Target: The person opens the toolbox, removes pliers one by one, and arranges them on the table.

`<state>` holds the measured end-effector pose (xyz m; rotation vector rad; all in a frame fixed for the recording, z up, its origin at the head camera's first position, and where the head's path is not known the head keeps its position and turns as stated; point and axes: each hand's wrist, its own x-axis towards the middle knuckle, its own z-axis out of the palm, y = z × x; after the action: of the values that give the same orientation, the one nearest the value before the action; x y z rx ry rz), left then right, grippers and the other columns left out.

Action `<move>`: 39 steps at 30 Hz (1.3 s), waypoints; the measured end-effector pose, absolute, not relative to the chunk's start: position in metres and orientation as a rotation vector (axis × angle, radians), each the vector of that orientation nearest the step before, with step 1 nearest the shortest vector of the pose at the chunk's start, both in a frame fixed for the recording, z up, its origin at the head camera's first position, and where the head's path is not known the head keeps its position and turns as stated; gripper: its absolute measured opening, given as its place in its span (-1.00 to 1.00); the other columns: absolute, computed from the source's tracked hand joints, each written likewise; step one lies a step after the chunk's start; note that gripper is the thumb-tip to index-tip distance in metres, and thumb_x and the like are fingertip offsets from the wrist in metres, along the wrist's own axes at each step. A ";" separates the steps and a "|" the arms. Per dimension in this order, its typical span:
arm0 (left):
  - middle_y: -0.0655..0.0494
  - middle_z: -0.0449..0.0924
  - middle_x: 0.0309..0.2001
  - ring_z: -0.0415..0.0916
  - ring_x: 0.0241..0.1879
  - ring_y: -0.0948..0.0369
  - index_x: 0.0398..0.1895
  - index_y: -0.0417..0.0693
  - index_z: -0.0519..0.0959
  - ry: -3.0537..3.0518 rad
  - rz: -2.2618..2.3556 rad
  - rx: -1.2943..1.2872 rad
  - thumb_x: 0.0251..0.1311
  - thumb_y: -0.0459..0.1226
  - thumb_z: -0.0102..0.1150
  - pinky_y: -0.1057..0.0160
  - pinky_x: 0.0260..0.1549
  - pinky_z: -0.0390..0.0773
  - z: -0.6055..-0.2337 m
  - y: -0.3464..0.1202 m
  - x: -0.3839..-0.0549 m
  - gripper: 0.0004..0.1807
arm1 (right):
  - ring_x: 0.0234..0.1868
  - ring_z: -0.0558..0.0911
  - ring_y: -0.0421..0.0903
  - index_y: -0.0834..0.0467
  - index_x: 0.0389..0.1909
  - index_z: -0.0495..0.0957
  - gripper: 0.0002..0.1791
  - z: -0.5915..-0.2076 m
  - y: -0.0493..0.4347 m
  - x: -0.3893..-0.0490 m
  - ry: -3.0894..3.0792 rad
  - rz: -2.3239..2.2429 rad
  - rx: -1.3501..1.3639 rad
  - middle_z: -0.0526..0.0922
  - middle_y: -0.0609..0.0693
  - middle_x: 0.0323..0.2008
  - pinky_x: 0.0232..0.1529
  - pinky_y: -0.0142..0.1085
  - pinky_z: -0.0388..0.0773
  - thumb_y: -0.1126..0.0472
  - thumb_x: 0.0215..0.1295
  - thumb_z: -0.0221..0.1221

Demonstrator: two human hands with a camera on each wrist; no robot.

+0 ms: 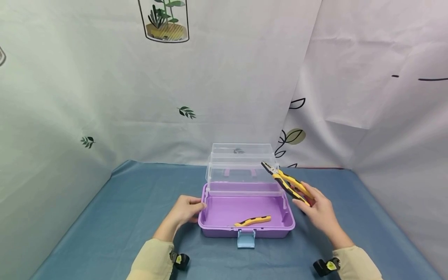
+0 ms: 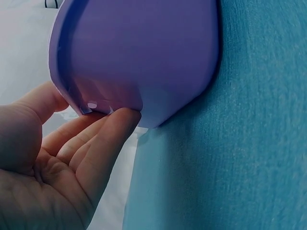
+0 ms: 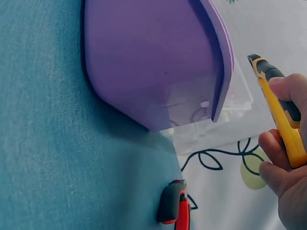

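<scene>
Sleeves (image 1: 153,260) are showing nearest the head camera, the left hand (image 1: 183,210) pinching a purple box (image 1: 224,208) on the worktop (image 1: 136,217), the right hand (image 1: 319,212) gripping pliers (image 1: 284,184) beside it, the left wrist view showing fingers (image 2: 108,148) against the box, the right wrist view a red-and-black tool (image 3: 172,203).

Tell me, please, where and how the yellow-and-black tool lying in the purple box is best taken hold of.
I'd pinch the yellow-and-black tool across its slim middle, from above: it lies lengthwise near the front wall of the purple box, and the clear lid stands open behind.
</scene>
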<state>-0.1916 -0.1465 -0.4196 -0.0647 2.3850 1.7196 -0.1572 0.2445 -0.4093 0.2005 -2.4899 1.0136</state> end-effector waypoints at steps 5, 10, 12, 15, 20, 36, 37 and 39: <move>-0.23 0.66 -0.17 0.64 -0.26 0.09 -0.02 -0.39 0.58 2.389 1.702 -0.045 0.12 -0.37 0.19 0.11 -0.45 0.72 -0.417 -0.146 -0.193 -0.64 | -0.08 0.54 0.03 0.29 0.24 0.38 -0.30 -0.410 0.248 -0.155 -2.507 0.954 0.148 0.55 0.26 0.04 -0.25 -0.84 0.33 0.14 0.09 0.36; -0.24 0.66 -0.16 0.64 -0.25 0.09 -0.01 -0.40 0.57 2.378 1.704 -0.052 0.13 -0.37 0.18 0.12 -0.44 0.73 -0.418 -0.146 -0.192 -0.64 | -0.01 0.53 0.14 0.28 0.26 0.36 -0.30 -0.410 0.251 -0.152 -2.534 0.968 0.109 0.51 0.30 0.09 -0.23 -0.88 0.22 0.13 0.11 0.34; -0.25 0.66 -0.16 0.64 -0.25 0.09 -0.01 -0.41 0.57 2.372 1.714 -0.050 0.13 -0.38 0.18 0.12 -0.44 0.73 -0.418 -0.146 -0.191 -0.64 | 0.00 0.52 0.13 0.27 0.26 0.36 -0.30 -0.411 0.253 -0.151 -2.530 0.964 0.089 0.50 0.30 0.11 -0.25 -0.87 0.22 0.13 0.11 0.34; -0.25 0.66 -0.16 0.64 -0.25 0.09 -0.01 -0.41 0.57 2.368 1.718 -0.044 0.13 -0.38 0.18 0.11 -0.44 0.73 -0.419 -0.146 -0.191 -0.64 | -0.03 0.50 -0.02 0.27 0.25 0.38 -0.30 -0.412 0.255 -0.150 -2.515 0.950 0.064 0.51 0.29 0.10 -0.27 -0.86 0.24 0.13 0.10 0.35; -0.25 0.66 -0.16 0.64 -0.24 0.07 -0.02 -0.41 0.57 2.368 1.722 -0.050 0.13 -0.38 0.19 0.10 -0.44 0.72 -0.421 -0.146 -0.192 -0.65 | -0.14 0.34 -0.53 0.27 0.23 0.40 -0.31 -0.415 0.260 -0.149 -2.483 0.960 0.063 0.53 0.28 0.06 -0.28 -0.85 0.31 0.14 0.08 0.36; -0.22 0.66 -0.17 0.64 -0.25 0.10 -0.02 -0.39 0.58 2.385 1.699 -0.054 0.13 -0.37 0.18 0.12 -0.43 0.73 -0.419 -0.146 -0.192 -0.66 | -0.19 0.33 -0.60 0.29 0.27 0.35 -0.30 -0.419 0.268 -0.144 -2.482 0.986 -0.048 0.56 0.27 -0.04 -0.27 -0.91 0.25 0.08 0.15 0.31; -0.22 0.67 -0.17 0.64 -0.24 0.10 -0.02 -0.38 0.58 2.384 1.698 -0.060 0.13 -0.37 0.19 0.12 -0.42 0.73 -0.419 -0.146 -0.192 -0.66 | -0.17 0.39 -0.53 0.29 0.27 0.34 -0.30 -0.419 0.268 -0.144 -2.481 0.993 -0.058 0.56 0.27 -0.04 -0.27 -0.92 0.24 0.08 0.15 0.31; -0.21 0.67 -0.17 0.65 -0.24 0.10 -0.03 -0.37 0.59 2.387 1.695 -0.068 0.12 -0.37 0.19 0.12 -0.41 0.73 -0.418 -0.146 -0.192 -0.66 | -0.11 0.50 -0.31 0.30 0.28 0.33 -0.30 -0.419 0.269 -0.145 -2.479 1.003 -0.075 0.54 0.29 -0.01 -0.27 -0.93 0.21 0.09 0.17 0.30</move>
<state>-0.1924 -0.1457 -0.4182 -0.0676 2.3870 1.6954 -0.1448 0.2693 -0.4191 -0.0746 -2.4786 1.0033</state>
